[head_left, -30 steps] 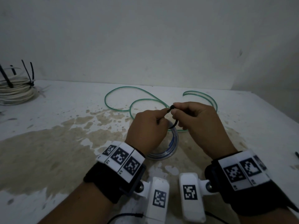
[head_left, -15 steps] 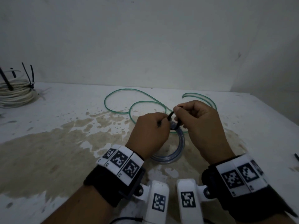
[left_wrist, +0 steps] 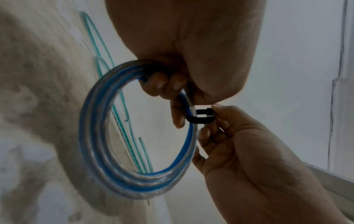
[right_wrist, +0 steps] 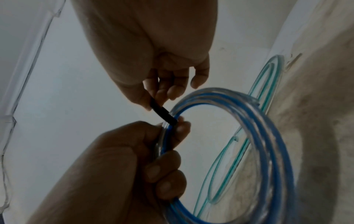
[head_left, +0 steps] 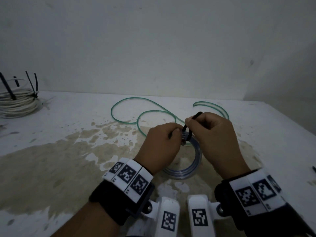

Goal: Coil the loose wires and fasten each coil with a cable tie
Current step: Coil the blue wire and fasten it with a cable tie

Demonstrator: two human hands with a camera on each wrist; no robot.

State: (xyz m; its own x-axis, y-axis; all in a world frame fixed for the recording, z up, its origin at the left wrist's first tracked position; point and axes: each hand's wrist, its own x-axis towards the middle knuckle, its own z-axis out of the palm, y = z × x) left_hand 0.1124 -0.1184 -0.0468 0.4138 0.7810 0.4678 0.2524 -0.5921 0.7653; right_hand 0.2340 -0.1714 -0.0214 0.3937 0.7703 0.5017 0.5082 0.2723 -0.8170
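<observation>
Evidently the left hand (head_left: 162, 144) clamps the blue coil (left_wrist: 134, 178) so its turns stay bundled while the right hand (head_left: 215, 134) pinches the cable tie (left_wrist: 201, 117) looped round them, apparently to cinch it.

I see a white table (head_left: 266, 134) with a big brown stain (head_left: 51, 168) over its near-left part. Plain wall (head_left: 153, 48) directly behind the table.

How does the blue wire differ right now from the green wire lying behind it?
The blue wire is wound into a tight round coil; the green wire sprawls in loose open loops. The blue wire is gripped by the left hand, while the green wire lies untouched on the table. A black cable tie, pulled by the right hand, loops round the blue wire; the green wire has none. Both look translucent with a coloured stripe.
</observation>
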